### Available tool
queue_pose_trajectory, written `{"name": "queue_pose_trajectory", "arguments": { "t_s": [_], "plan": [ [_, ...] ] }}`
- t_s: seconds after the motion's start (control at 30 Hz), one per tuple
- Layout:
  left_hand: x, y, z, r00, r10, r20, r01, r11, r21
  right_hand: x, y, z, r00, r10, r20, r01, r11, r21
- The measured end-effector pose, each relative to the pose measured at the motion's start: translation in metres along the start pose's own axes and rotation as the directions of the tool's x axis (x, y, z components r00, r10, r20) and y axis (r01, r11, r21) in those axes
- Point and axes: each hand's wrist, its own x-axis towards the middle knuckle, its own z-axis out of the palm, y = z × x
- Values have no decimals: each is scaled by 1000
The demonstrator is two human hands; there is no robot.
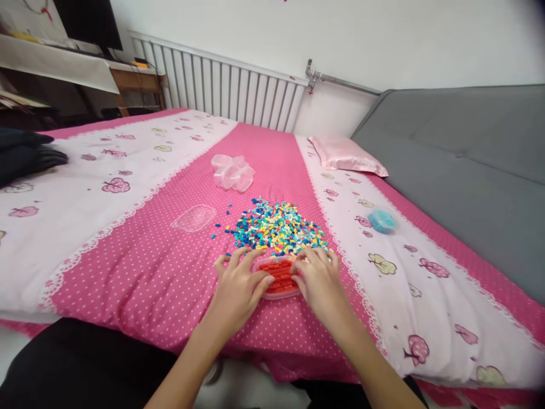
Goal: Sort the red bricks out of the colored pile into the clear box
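A small clear plastic container point(279, 296) sits on the pink bedspread in front of me, holding red toy bricks point(279, 275) laid in rows. My left hand point(239, 279) grips the container's left end, its thumb over the rim by the bricks. At the right end, my right hand point(317, 277) has thumb and fingers drawn together above the bricks; whatever is between the fingertips is hidden. Just beyond both hands spreads a pile of mixed small bricks point(279, 224) in blue, teal, yellow, white and pink.
Left of the pile lies a clear lid point(195, 218); several clear containers point(233, 172) are heaped farther back. A container of light blue pieces point(383, 220) stands to the right. Beyond are a pink pillow point(347, 154), a grey headboard point(460, 153) and a white radiator point(221, 79).
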Motion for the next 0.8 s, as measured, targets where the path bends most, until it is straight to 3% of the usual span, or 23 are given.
{"name": "queue_pose_trajectory", "arguments": {
  "t_s": [0.37,0.8],
  "plan": [
    [-5,4,-3,995,94,21,-95,995,39,2,0,1,999,-21,29,24,997,-78],
    [-7,1,0,996,90,11,-91,995,46,4,5,5,1000,-30,-5,30,999,31]
  ]
}}
